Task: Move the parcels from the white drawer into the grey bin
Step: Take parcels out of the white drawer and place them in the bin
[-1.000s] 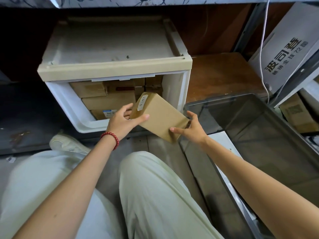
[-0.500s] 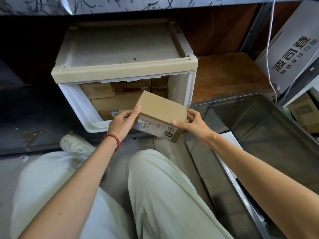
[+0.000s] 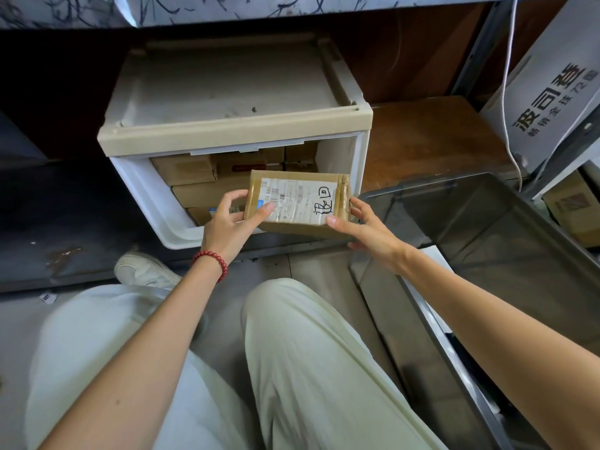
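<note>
— Just past the knees, what's held?
— Parcel (image 3: 298, 203), label up, between both hands. Left hand (image 3: 232, 222) pinches its left end, thumb on top. Right hand (image 3: 367, 228) grips the right end, fingers curled.
— Beyond?
— Drawer (image 3: 146, 186) open, its front right corner behind the parcel. More boxes (image 3: 185, 170) stacked inside. Bin (image 3: 422, 186) right, parcel outside its rim.

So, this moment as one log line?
left hand, right hand: hold parcel; label up; at white drawer; not in grey bin

Two hands (image 3: 227, 225) (image 3: 367, 228), one held parcel (image 3: 298, 203), at least four more parcels (image 3: 207, 193), one white drawer (image 3: 146, 188), one grey bin (image 3: 487, 216).
</note>
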